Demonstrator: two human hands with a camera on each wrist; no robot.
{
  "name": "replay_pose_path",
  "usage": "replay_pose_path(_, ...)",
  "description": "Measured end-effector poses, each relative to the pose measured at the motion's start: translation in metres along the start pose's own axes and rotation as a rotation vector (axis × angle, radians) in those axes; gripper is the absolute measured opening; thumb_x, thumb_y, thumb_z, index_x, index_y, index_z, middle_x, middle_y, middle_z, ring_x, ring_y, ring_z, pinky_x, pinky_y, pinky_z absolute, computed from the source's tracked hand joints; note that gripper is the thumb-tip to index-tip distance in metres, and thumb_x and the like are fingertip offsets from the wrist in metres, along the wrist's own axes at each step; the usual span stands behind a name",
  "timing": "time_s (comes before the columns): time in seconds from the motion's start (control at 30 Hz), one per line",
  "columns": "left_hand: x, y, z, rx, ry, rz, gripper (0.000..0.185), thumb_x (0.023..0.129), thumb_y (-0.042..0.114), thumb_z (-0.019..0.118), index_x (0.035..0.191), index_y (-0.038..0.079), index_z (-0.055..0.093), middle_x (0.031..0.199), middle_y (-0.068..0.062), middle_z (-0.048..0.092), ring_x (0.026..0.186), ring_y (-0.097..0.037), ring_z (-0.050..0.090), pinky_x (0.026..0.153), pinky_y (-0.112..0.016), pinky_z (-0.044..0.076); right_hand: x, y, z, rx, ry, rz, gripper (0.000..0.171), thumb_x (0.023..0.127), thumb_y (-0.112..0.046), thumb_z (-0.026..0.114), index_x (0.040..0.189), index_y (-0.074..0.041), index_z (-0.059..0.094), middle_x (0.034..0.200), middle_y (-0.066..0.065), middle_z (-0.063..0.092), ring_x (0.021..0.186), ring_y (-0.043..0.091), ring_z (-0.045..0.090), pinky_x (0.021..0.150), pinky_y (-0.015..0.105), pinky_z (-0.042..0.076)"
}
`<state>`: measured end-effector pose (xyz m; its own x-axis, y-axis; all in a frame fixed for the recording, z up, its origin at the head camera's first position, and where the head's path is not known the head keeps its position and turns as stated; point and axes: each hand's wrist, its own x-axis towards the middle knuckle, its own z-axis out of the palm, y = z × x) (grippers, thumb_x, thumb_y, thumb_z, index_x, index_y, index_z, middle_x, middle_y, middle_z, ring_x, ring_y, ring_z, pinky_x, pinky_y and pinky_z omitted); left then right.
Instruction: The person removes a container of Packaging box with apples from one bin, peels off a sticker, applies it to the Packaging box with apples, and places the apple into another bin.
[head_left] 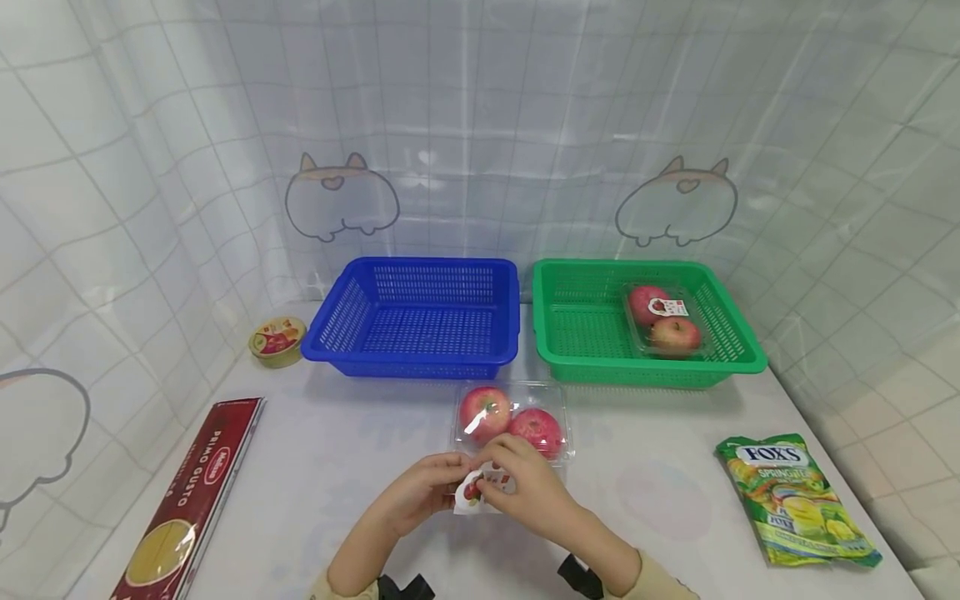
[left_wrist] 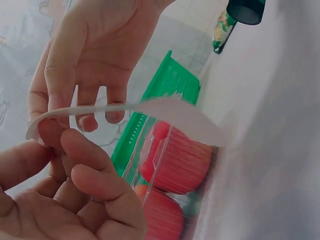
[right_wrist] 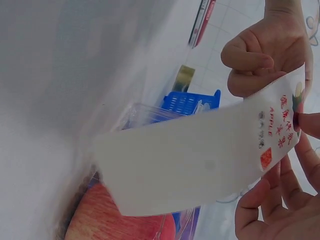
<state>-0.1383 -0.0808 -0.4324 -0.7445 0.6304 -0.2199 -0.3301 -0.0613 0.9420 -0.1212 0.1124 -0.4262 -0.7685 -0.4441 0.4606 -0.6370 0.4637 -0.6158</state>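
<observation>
Two hands are holding a white label (right_wrist: 200,160) w/ red writing. The right hand (right_wrist: 280,200) is pinching its edge from below; the left hand (right_wrist: 265,55) is gripping it from above. Under the label, an apple (right_wrist: 120,220) is sitting in a clear box (right_wrist: 145,115). Past the hands, a blue basket (right_wrist: 190,102) and a red box (right_wrist: 202,20) are showing.

Left hand (head_left: 416,493), right hand (head_left: 525,487) meet low centre, fingers (left_wrist: 75,150) curled, pinching.

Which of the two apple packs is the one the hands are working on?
The apple pack on the table, just before both baskets; the other apple pack lies in the green basket, untouched.
</observation>
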Motion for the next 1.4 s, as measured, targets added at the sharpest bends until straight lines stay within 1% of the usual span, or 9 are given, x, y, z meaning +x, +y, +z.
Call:
replay_pose_path(0.23,0.0,-0.002,0.001,0.007,0.012,-0.013,0.019,0.094,0.016,0.045,0.083,0.017,0.06,0.084,0.007,0.061,0.075,-0.006,0.055,0.066,-0.022,0.044,0.001,-0.001,-0.001,-0.009,-0.017,-0.022,0.02,0.075,-0.007,0.074,0.082,-0.02,0.059,0.09,-0.011,0.056,0.088,0.007,0.049,0.076,0.023,0.045)
replay_pose_path(0.37,0.0,-0.005,-0.002,0.031,0.029,-0.015,0.017,0.094,0.017,0.046,0.084,0.018,0.06,0.083,0.008,0.061,0.075,-0.006,0.055,0.065,-0.022,0.043,0.001,0.001,0.0,0.042,-0.02,-0.032,0.022,0.076,-0.006,0.073,0.08,-0.021,0.058,0.088,-0.012,0.057,0.086,0.006,0.05,0.076,0.022,0.044)
replay_pose_path(0.53,-0.003,-0.008,-0.009,0.066,0.062,-0.001,0.018,0.094,0.015,0.044,0.085,0.018,0.059,0.075,0.01,0.059,0.069,-0.004,0.052,0.063,-0.02,0.04,0.002,0.003,-0.004,0.193,-0.026,0.06,0.015,0.08,-0.008,0.071,0.083,-0.019,0.061,0.085,-0.01,0.061,0.083,0.007,0.054,0.076,0.026,0.047)
replay_pose_path(0.7,-0.006,-0.01,-0.016,0.14,0.175,-0.05,0.016,0.094,0.017,0.047,0.084,0.01,0.058,0.07,0.008,0.053,0.066,-0.006,0.047,0.06,-0.02,0.038,0.003,0.002,-0.014,0.365,-0.019,0.207,0.008,0.082,-0.014,0.069,0.088,-0.015,0.064,0.087,-0.003,0.064,0.087,0.009,0.057,0.081,0.034,0.049)
replay_pose_path(0.87,-0.007,-0.014,-0.019,0.321,0.291,-0.107,0.024,0.093,0.018,0.049,0.087,-0.004,0.057,0.068,0.004,0.05,0.066,-0.012,0.046,0.058,-0.025,0.036,0.009,0.002,-0.027,0.529,0.052,0.353,0.012,0.084,-0.013,0.067,0.089,-0.004,0.062,0.088,0.005,0.061,0.082,0.011,0.056,0.073,0.027,0.049)
replay_pose_path(1.03,-0.008,-0.021,-0.017,0.564,0.34,-0.079,0.019,0.089,0.011,0.053,0.086,-0.005,0.062,0.068,0.001,0.051,0.063,-0.013,0.045,0.054,-0.025,0.036,0.02,0.01,-0.038,0.642,0.18,0.517,0.015,0.083,-0.007,0.066,0.093,0.001,0.059,0.089,0.005,0.061,0.083,0.014,0.056,0.072,0.024,0.048)
replay_pose_path(1.23,-0.008,-0.023,-0.014,0.971,0.412,-0.079,0.012,0.085,0.01,0.059,0.084,0.003,0.069,0.078,-0.004,0.064,0.07,-0.016,0.054,0.061,-0.032,0.045,0.031,0.025,-0.042,0.624,0.273,0.63,0.017,0.084,-0.004,0.064,0.1,-0.001,0.059,0.088,0.005,0.059,0.086,0.017,0.055,0.079,0.033,0.048)
replay_pose_path(1.33,-0.009,-0.017,-0.011,1.097,0.475,-0.106,0.012,0.087,0.012,0.058,0.09,0.005,0.068,0.084,-0.006,0.066,0.072,-0.017,0.057,0.061,-0.035,0.047,0.033,0.032,-0.041,0.614,0.29,0.65,0.021,0.083,-0.003,0.063,0.104,-0.001,0.058,0.086,0.005,0.06,0.084,0.017,0.055,0.077,0.034,0.048)
replay_pose_path(1.4,-0.008,-0.009,-0.007,1.143,0.541,-0.103,0.013,0.088,0.014,0.057,0.092,0.006,0.067,0.08,-0.004,0.065,0.066,-0.016,0.055,0.056,-0.033,0.045,0.035,0.037,-0.04,0.612,0.296,0.661,0.024,0.083,-0.002,0.064,0.106,-0.001,0.057,0.084,0.005,0.062,0.081,0.016,0.056,0.074,0.031,0.049)
